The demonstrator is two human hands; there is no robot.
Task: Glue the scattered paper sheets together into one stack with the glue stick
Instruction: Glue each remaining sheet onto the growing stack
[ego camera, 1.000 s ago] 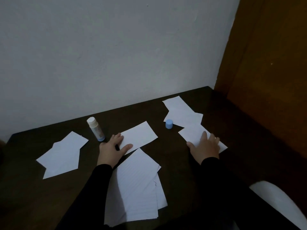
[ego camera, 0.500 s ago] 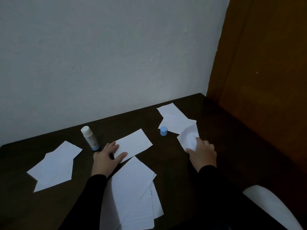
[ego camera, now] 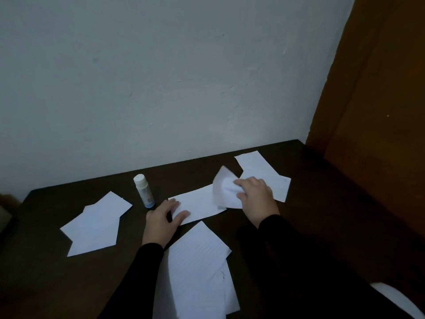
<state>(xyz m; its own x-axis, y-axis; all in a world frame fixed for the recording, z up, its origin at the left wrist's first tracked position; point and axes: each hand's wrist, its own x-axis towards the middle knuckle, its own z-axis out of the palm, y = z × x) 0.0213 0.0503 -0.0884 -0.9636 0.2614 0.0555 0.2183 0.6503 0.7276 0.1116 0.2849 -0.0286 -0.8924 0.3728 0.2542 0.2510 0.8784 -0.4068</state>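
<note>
Head view: glue stick [ego camera: 144, 191] upright beside left hand [ego camera: 161, 221].

Looks like a room in a home, prob. a study or bedroom corner w/ dim light. A dark wooden desk [ego camera: 322, 215] is sitting pushed against a plain whitish plaster wall [ego camera: 161, 88], w/ a brown wooden door or wardrobe panel [ego camera: 379, 100] standing at the right. Cut sheets of lined paper [ego camera: 197, 261] and a glue stick [ego camera: 144, 191] are lying on the desk, i.e. home craft stuff, no office or shop gear showing.
</note>
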